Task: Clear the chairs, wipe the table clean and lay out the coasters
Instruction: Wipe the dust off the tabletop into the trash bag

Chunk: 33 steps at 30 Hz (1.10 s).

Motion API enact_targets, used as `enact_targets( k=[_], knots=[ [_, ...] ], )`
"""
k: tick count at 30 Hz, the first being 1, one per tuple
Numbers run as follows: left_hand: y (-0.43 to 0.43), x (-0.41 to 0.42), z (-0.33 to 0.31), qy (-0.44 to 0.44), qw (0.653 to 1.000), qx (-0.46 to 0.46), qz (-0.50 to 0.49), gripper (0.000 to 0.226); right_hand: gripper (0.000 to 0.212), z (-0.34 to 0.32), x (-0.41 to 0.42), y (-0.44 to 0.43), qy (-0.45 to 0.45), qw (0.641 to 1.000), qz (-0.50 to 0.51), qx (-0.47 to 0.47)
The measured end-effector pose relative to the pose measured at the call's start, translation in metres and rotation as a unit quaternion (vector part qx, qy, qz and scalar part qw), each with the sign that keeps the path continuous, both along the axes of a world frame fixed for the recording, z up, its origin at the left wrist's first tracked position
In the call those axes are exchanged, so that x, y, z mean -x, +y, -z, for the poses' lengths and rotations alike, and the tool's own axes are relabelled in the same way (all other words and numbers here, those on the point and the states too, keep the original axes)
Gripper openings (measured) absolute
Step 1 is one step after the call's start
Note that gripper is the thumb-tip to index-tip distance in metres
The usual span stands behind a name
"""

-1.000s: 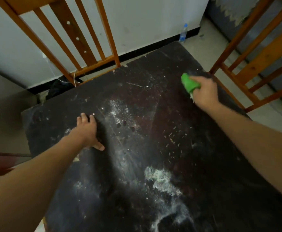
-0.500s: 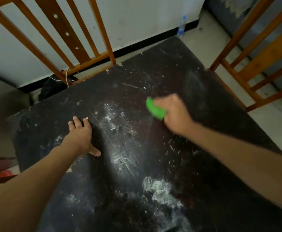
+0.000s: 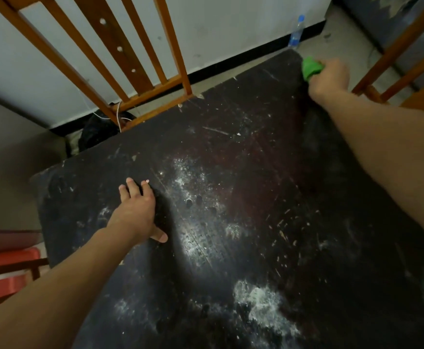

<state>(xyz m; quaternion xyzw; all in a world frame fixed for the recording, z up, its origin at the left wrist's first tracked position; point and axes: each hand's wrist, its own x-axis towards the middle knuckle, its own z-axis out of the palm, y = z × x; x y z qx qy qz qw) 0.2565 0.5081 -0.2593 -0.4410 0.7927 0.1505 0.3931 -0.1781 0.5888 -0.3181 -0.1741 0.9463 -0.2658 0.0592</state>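
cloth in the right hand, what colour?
Bright green: a small wiping cloth gripped by the right hand at the table's far corner. Head view.

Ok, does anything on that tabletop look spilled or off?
Yes: white powder lies smeared over the dark table, thickest near the front edge and beside the left hand; pale crumbs scatter centre-right. The right hand grips the green cloth at the far corner, away from the mess.

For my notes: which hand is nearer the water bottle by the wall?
Right. The right hand, gripping a green cloth, is at the table corner nearest the bottle; the left hand rests mid-table.
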Motion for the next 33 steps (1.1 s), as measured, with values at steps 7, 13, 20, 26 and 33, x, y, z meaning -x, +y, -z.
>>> enact_targets(
  k=[7,13,20,26,33],
  knots=[
    [0.001,-0.003,-0.002,0.008,1.000,0.002,0.005,0.139,0.034,0.017,-0.107,0.018,0.022,0.963,-0.259,0.072],
    [0.003,0.000,-0.006,0.011,1.000,0.002,0.001,0.138,0.055,-0.022,-0.250,0.124,-0.129,0.806,-0.573,0.074],
    [0.001,-0.002,-0.002,0.012,1.000,0.002,0.002,0.137,0.030,-0.024,-0.085,-0.005,-0.037,0.958,-0.260,0.111],
    [0.001,-0.001,0.001,0.007,1.000,0.002,0.001,0.139,0.050,0.008,-0.034,-0.077,0.011,0.991,-0.130,0.005],
    [0.001,-0.002,-0.001,0.013,1.000,0.001,0.005,0.138,0.059,0.000,-0.205,0.028,-0.007,0.848,-0.528,0.043]
  ],
)
